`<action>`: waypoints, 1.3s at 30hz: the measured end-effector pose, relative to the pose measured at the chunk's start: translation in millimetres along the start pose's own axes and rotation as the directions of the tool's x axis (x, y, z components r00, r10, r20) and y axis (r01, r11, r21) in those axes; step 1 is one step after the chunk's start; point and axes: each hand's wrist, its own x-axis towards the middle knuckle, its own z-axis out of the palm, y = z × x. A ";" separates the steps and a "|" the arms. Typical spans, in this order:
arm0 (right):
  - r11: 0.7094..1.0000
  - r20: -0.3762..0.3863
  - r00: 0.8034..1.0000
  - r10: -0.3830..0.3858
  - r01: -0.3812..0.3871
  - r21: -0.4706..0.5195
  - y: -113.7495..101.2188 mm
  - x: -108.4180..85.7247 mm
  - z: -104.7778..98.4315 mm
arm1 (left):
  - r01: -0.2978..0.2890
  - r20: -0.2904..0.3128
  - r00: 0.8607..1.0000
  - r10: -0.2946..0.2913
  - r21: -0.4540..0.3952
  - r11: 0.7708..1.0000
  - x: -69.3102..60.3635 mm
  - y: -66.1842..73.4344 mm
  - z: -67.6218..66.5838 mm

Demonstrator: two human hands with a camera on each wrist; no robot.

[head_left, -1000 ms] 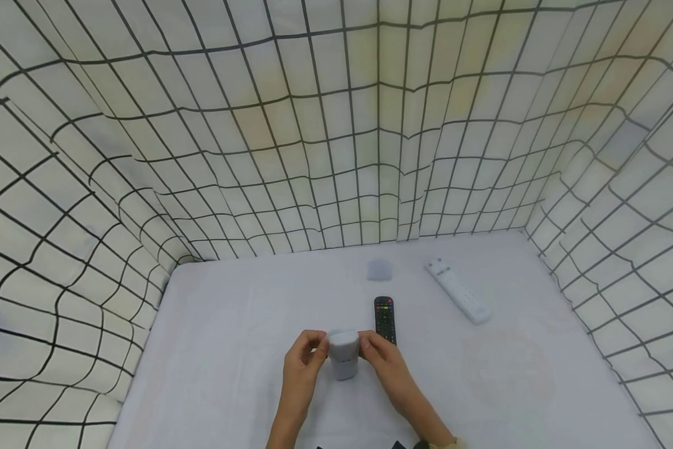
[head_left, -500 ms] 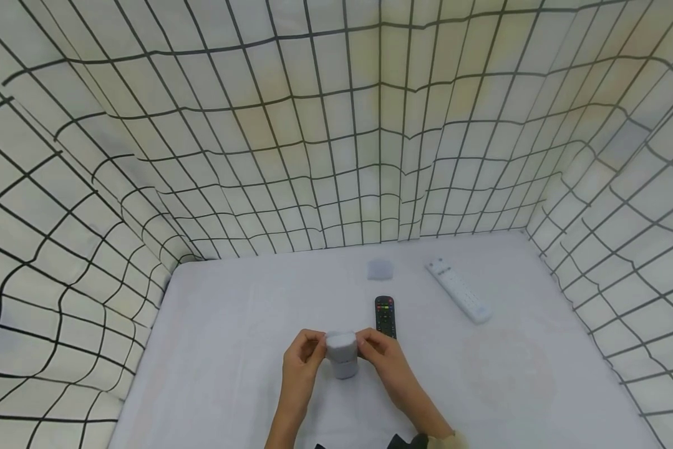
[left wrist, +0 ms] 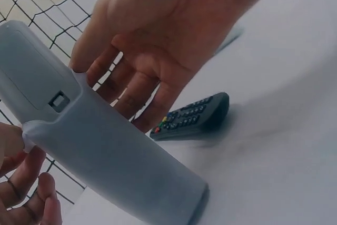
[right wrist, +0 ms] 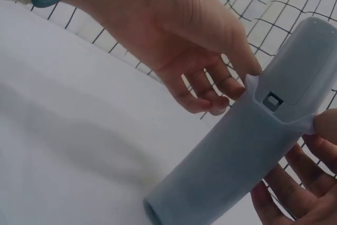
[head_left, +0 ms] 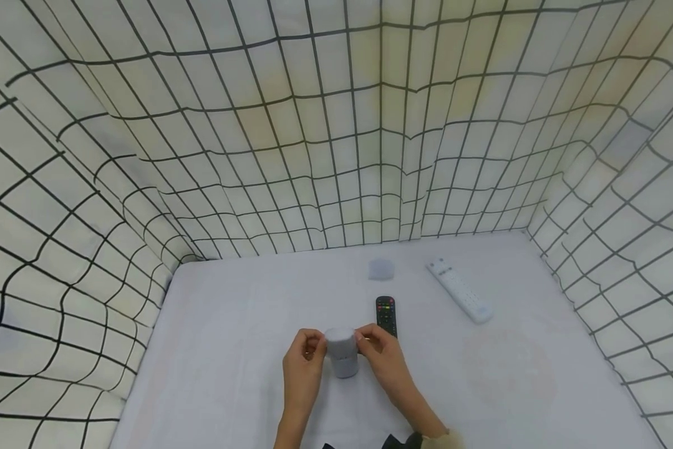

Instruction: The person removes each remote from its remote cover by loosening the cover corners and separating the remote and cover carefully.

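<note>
A checked curtain (head_left: 308,134) walled off the back and sides of a white table (head_left: 235,312), where you had a grey remote (left wrist: 29,69) upright in its cover (left wrist: 121,154), close to you and between your two hands. Your left hand (head_left: 301,371) and right hand (head_left: 388,363) each kept a narrow pinch on opposite corners of the cover's upper rim; the other fingers were bent and clear of that pinch. The end of the grey remote stuck out above the rim, its back and a small latch (left wrist: 59,101) turned towards you. Little had changed over the last second: your right hand had crept slightly forward, hiding a bit more of the black remote (head_left: 386,313), and the top of the wrapped remote showed a smoother, rounder outline, while your left hand hardly shifted. I judged that to be a fine adjustment at the rim, with the work partway along, since one end was bare and the rest covered. The head view foreshortened it badly, so I could not tell whether the grey remote had slid or merely tilted. Beyond your hands, the white remote (head_left: 458,291) and a small pale square (head_left: 381,270) lay where they had been.
</note>
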 end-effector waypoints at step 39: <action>0.849 -0.088 0.992 -0.089 0.030 -0.527 18.2 1.3 9.2 | -0.066 0.011 0.998 0.067 0.348 0.935 -2.0 -30.8 15.6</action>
